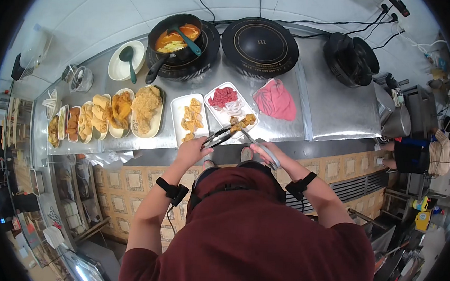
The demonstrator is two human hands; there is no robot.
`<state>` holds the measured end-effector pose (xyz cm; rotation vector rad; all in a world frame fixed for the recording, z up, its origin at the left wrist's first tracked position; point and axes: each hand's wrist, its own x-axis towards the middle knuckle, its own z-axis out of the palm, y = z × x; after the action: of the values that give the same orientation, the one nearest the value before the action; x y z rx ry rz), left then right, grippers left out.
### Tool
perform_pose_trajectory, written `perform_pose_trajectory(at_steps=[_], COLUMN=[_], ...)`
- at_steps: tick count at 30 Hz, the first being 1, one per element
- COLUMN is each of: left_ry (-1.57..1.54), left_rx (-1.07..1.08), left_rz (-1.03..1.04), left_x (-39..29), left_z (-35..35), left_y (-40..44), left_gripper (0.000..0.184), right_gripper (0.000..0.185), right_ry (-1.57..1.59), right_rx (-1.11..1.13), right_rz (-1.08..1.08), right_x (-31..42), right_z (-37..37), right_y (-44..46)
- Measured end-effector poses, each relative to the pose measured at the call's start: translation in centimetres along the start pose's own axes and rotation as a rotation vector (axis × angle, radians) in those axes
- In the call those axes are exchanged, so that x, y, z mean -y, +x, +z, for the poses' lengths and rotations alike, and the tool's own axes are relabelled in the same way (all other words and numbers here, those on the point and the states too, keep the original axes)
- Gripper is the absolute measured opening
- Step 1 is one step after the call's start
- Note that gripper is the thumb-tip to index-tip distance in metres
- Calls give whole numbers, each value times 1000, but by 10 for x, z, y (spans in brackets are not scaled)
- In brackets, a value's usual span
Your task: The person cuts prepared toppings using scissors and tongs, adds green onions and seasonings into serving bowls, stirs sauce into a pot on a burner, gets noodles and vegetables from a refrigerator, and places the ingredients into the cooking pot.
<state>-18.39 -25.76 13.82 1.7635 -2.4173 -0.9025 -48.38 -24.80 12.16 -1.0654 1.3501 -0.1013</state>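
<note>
My left hand (pixel 191 153) is closed on dark tongs (pixel 216 136), whose tips reach a browned piece of fried food (pixel 245 121). In my right hand (pixel 273 155) are grey-handled scissors (pixel 262 147), with their blades at the same piece. That piece is above the lower right part of a white tray (pixel 215 110) holding red raw meat (pixel 222 96) and pale sliced strips (pixel 231 108), perhaps onion. To the left, a second white tray (pixel 177 109) carries several cut golden pieces (pixel 192 119). The tong tips are partly hidden by the food.
Behind the trays are a pan (pixel 160 27) of orange sauce and an induction cooker (pixel 260 47). A pink cloth (pixel 275 100) lies right. Leftward stand a white bowl (pixel 117 68) with a green spoon (pixel 127 55) and several plates of fried food, including a breaded cutlet (pixel 146 107).
</note>
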Motion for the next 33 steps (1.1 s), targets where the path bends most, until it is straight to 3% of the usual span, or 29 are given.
perform_pose_trajectory(at_steps=[9, 12, 13, 16, 20, 23, 26, 29, 33], left_ry=[57, 50, 56, 79, 63, -133, -312, -728, -1379], left_rx=[-57, -57, -43, -10, -22, -185, -215, -159, -147], left_rz=[-63, -101, -111, -119, -121, -173, -289, -455, -572], left_x=[-4, -4, -5, -7, -22, -16, -18, 0, 7], left_z=[-6, -11, -12, -9, -12, -15, -34, -23, -12], left_y=[3, 8, 10, 16, 23, 21, 7, -19, -68], left_gripper=[40, 38, 38, 37, 41, 50, 57, 55, 41], right_gripper=[50, 50, 49, 47, 38, 35, 39, 51, 57], right_ry=[149, -202, -304, -614, -636, -603, -591, -766, -790], right_rx=[-97, -329, -387, -375, -425, -632, -842, -1059, -1061], right_rz=[-132, -172, -280, -247, -246, -275, -373, -531, -411], right_x=[1, -8, -10, -8, 6, 1, -25, -62, -90], right_z=[-33, -52, -56, -59, -59, -78, -118, -158, -187], right_y=[-14, -7, -7, -8, -19, -14, 2, 25, 48])
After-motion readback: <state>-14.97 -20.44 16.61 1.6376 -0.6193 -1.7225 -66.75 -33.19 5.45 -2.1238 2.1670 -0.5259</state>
